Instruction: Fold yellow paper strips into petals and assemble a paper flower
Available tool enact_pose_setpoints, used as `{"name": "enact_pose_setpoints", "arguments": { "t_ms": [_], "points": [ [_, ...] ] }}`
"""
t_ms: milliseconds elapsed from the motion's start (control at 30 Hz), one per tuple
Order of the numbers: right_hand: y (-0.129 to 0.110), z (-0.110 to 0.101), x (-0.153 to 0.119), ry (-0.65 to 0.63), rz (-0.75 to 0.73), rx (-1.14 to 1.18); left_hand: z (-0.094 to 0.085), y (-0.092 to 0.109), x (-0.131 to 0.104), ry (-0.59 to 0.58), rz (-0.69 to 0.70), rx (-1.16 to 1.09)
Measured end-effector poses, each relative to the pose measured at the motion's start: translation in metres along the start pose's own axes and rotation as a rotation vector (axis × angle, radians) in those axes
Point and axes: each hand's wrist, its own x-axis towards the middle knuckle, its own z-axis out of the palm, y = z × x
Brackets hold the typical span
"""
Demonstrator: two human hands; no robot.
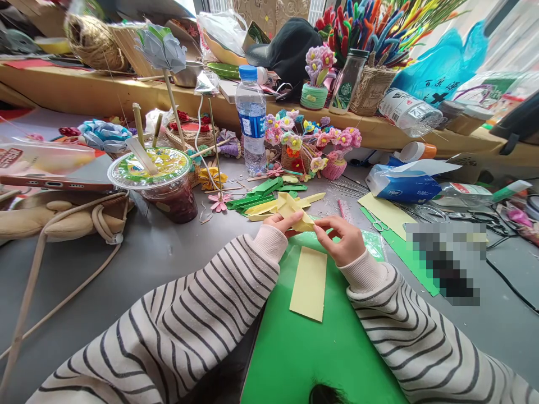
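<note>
Between my hands is a folded piece of pale yellow paper (pixel 290 209), raised above a green sheet (pixel 324 359). My left hand (pixel 286 223) pinches its left side, thumb on top. At the lower right corner, the fingertips of my right hand (pixel 343 238) close on the paper's edge. A flat yellow paper strip (pixel 309 283) lies on the green sheet below my hands. Just behind the held piece are folded yellow paper pieces (pixel 263 209) and folded green paper pieces (pixel 252 201).
A lidded drink cup (pixel 168 196) and a water bottle (pixel 255 151) stand behind on the left. To the right are scissors (pixel 379 222), a blue tissue pack (pixel 402 182) and more yellow paper (pixel 385 210). Craft flowers (pixel 295 137) and a cluttered shelf (pixel 286 109) line the back.
</note>
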Motion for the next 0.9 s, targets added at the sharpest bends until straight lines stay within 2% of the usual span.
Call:
{"name": "enact_pose_setpoints", "arguments": {
  "t_ms": [133, 467, 900],
  "points": [
    [0.0019, -0.0011, 0.0001, 0.034, -0.046, -0.076, 0.0001, -0.0018, 0.0009, 0.014, -0.006, 0.046],
    [0.0033, -0.0004, -0.0004, 0.057, -0.106, -0.140, 0.0003, -0.0035, 0.0006, -0.039, 0.008, 0.127],
    [0.0022, 0.0007, -0.0006, 0.038, -0.094, -0.053, 0.0011, -0.0019, -0.0029, -0.020, -0.019, 0.135]
  ]
}}
